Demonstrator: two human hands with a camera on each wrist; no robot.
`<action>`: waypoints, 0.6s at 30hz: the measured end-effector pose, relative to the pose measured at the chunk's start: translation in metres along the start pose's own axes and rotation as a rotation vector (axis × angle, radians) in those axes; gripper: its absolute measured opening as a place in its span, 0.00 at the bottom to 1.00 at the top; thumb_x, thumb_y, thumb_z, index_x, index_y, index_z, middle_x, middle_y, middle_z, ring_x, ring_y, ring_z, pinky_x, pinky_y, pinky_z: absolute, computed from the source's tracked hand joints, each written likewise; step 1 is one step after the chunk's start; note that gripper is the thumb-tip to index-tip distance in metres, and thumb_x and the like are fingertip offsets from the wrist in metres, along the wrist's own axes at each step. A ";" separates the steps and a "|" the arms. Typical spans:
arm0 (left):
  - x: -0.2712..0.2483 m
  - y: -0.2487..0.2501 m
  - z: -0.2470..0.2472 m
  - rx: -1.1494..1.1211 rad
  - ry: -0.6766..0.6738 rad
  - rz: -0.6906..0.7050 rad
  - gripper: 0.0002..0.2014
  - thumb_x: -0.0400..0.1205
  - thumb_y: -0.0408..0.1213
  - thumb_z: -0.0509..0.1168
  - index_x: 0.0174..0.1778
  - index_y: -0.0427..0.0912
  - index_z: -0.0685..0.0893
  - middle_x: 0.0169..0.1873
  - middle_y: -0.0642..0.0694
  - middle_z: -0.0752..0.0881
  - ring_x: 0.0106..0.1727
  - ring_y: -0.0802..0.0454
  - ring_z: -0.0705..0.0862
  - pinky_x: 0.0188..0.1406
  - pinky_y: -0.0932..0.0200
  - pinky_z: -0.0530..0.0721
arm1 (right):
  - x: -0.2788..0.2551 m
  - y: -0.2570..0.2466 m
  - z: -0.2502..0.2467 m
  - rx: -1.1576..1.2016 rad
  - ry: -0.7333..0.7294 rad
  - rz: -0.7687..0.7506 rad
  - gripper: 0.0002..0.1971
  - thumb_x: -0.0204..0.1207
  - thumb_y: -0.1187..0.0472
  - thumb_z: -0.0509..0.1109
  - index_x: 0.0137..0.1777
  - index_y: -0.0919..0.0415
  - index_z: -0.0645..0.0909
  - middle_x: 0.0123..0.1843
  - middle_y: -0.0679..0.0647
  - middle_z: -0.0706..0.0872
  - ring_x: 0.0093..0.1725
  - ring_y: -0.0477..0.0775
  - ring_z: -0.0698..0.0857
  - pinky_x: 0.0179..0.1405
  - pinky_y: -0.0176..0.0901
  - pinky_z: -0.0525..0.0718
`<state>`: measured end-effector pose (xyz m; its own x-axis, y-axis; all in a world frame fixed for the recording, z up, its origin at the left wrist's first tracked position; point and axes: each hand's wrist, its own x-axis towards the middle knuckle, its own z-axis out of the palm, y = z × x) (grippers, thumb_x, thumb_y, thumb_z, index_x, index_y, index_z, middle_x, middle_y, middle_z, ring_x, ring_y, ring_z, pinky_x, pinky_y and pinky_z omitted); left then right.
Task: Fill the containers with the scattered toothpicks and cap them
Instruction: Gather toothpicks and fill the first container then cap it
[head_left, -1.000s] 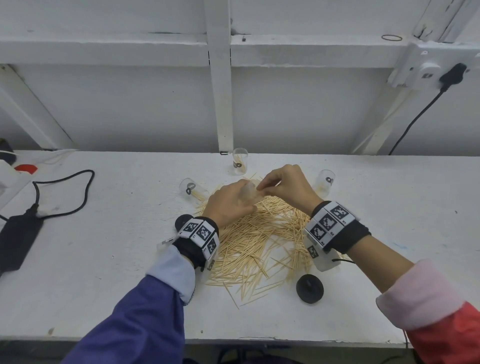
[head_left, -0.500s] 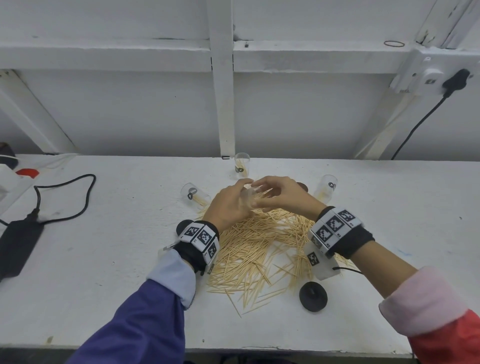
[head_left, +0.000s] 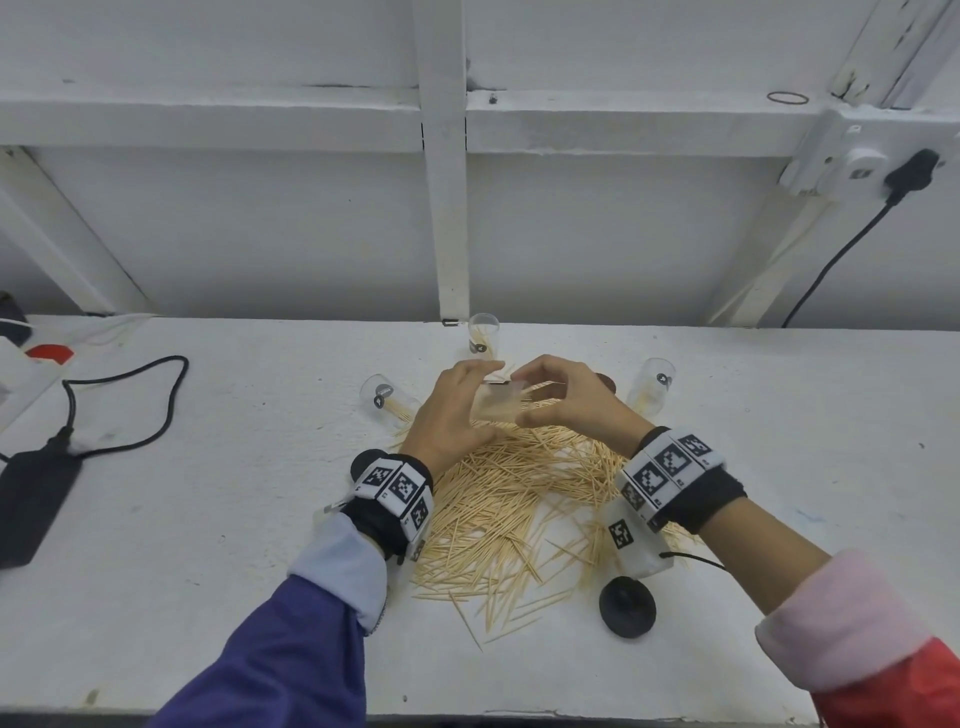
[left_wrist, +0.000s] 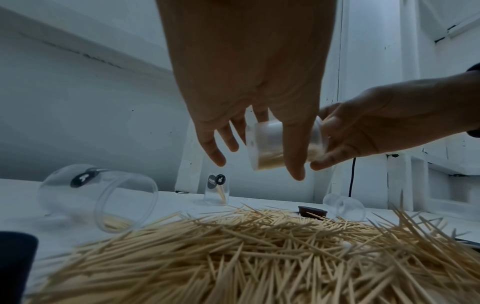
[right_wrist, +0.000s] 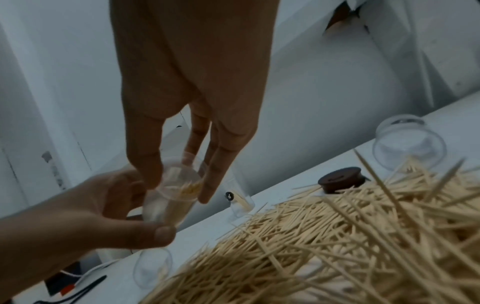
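Above the far edge of the toothpick pile (head_left: 519, 499) my two hands hold one clear container (head_left: 498, 408) lying sideways, a layer of toothpicks inside it. My left hand (head_left: 467, 400) curls round its body, thumb in front in the left wrist view (left_wrist: 259, 162). My right hand (head_left: 530, 397) pinches the mouth end, thumb and fingers either side of the rim (right_wrist: 176, 188). Other clear containers: one on its side at the left (head_left: 387, 397), one upright at the back (head_left: 483, 335), one on its side at the right (head_left: 652, 387). A black cap (head_left: 626, 605) lies near the pile's front right.
A brown cap (right_wrist: 340, 179) sits behind the pile, and another black cap (head_left: 363, 462) lies by my left wrist. A black power adapter (head_left: 31, 499) and its cable lie far left. A white wall with beams rises right behind the white table (head_left: 208, 519).
Both hands have lifted the container a little higher and farther from me. My right hand went from pinching at the mouth to spanning its rim.
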<state>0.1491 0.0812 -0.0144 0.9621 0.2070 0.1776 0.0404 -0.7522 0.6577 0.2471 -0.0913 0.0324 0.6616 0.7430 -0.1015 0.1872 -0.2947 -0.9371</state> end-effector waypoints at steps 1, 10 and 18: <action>0.000 0.001 0.000 0.004 -0.002 0.000 0.37 0.71 0.41 0.79 0.77 0.51 0.72 0.72 0.50 0.74 0.73 0.53 0.69 0.69 0.55 0.71 | -0.001 0.000 0.000 0.001 -0.006 -0.006 0.23 0.64 0.68 0.83 0.58 0.55 0.83 0.57 0.52 0.88 0.56 0.51 0.87 0.53 0.41 0.87; -0.005 0.004 -0.001 0.005 0.023 -0.071 0.30 0.73 0.43 0.77 0.71 0.46 0.77 0.65 0.49 0.82 0.65 0.50 0.77 0.62 0.49 0.77 | -0.005 0.008 -0.016 0.156 0.012 0.144 0.13 0.79 0.64 0.72 0.61 0.68 0.82 0.56 0.67 0.86 0.49 0.59 0.89 0.47 0.51 0.91; -0.008 0.012 0.004 0.024 0.000 -0.066 0.31 0.73 0.44 0.78 0.71 0.47 0.77 0.64 0.49 0.82 0.64 0.49 0.77 0.58 0.53 0.75 | -0.010 0.011 -0.006 0.097 0.050 0.107 0.05 0.71 0.73 0.76 0.47 0.73 0.87 0.34 0.63 0.89 0.31 0.53 0.88 0.34 0.41 0.89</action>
<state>0.1431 0.0683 -0.0108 0.9572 0.2565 0.1341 0.1104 -0.7517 0.6502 0.2470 -0.1053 0.0250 0.7101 0.6787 -0.1875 0.0446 -0.3092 -0.9500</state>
